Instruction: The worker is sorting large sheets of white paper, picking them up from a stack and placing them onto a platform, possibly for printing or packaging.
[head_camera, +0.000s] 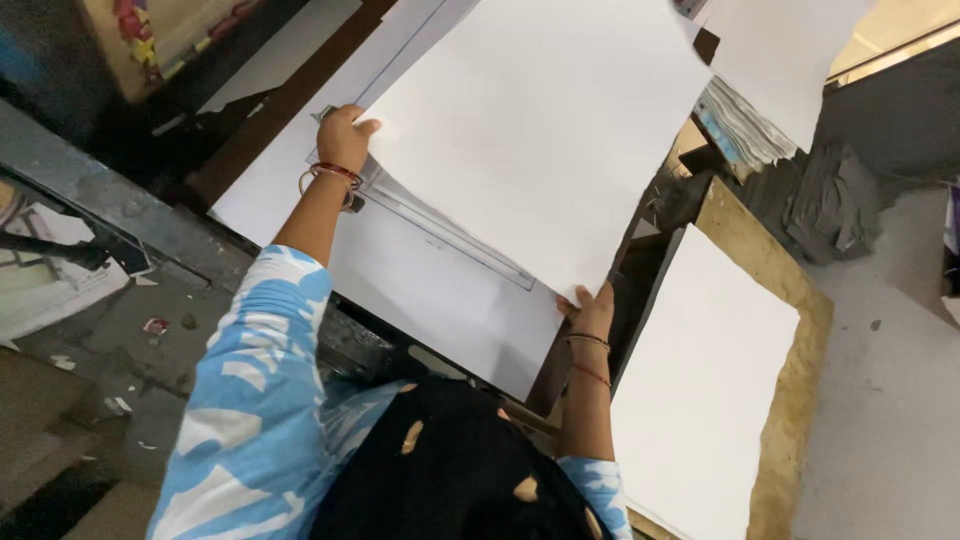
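Overhead, a large white sheet (540, 130) is being held up by both hands above a table (270, 120). The left hand (345, 135) is being closed on the sheet's left edge, with the thumb lying over the top face and the fingers tucked beneath; the grip is pinched together on the paper. Red bangles (335, 175) are being worn on that wrist, just below the hand. The right hand (592, 312) is being clamped on the sheet's near corner, fingertips curled up over the edge, so the paper is caught between fingers and thumb; how the thumb lies cannot be told. Thin bangles (590, 355) are being worn on the right wrist too.

Beneath the raised sheet, a second white sheet (440, 300) is lying flat on the table, and a long metal ruler (450, 235) is resting on it, running diagonally between the two hands. The ruler's far end is being hidden under the left hand. To the right, well apart from the held sheet, a stack of white paper (700, 380) is sitting on a brown board (795, 400). A pile of printed paper (740, 125) is lying near the sheet's right edge. Blue and white sleeves (260, 400) are being worn on both arms.
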